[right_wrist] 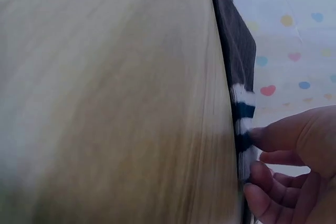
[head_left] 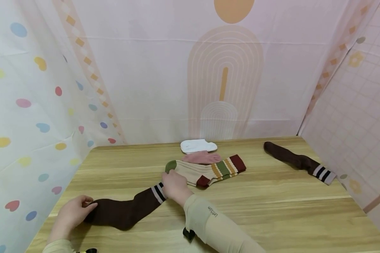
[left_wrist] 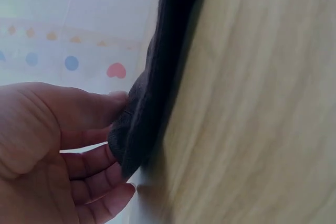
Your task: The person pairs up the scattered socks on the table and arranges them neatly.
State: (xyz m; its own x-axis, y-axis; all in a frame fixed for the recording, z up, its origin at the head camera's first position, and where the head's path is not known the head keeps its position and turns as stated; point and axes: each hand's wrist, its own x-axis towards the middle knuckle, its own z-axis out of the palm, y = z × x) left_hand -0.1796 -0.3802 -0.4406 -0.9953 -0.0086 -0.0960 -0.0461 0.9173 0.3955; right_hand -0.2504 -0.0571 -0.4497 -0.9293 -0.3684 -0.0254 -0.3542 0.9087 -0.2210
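Note:
A dark brown sock (head_left: pixel 117 212) with a black-and-grey striped cuff lies stretched out at the front left of the wooden table. My left hand (head_left: pixel 70 213) pinches its toe end; in the left wrist view the thumb is on one side of the sock (left_wrist: pixel 149 93) and fingers are on the other. At the opposite end, my right hand (head_left: pixel 175 186) holds the striped cuff (right_wrist: pixel 244 121) between thumb and fingers. Just beyond the right hand is a cream sock pair (head_left: pixel 190 172) with green toe, dark red heel and striped cuff.
Behind the cream pair lie pink socks (head_left: pixel 199 157) and, further back, white low-cut socks (head_left: pixel 196 146). Another dark brown sock (head_left: pixel 288 156) with a striped cuff lies at the far right of the table (head_left: pixel 272 211). Printed curtains (head_left: pixel 152 88) enclose the back and sides.

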